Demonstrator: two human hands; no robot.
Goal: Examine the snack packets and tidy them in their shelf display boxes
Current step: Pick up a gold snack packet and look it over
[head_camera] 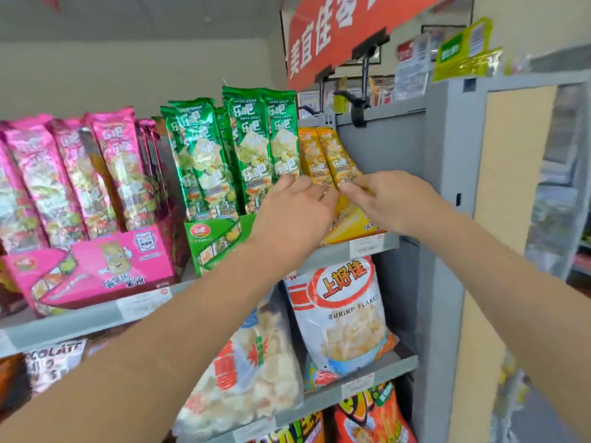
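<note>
**Risk:** The yellow packets stand tilted, tops toward 11 o'clock, in the yellow box at the right end of the shelf. In my judgement, a tug on one could drag its neighbour out or tip the row. The green packets, at 10 o'clock from the left hand, touch the yellow ones and may be knocked askew.

**Pose:** Both forearms reach up and inward. The right hand pinches the lower part of a yellow packet between thumb and fingertips. The left hand's fingers bend against the same packets; a grip cannot be confirmed.
</note>
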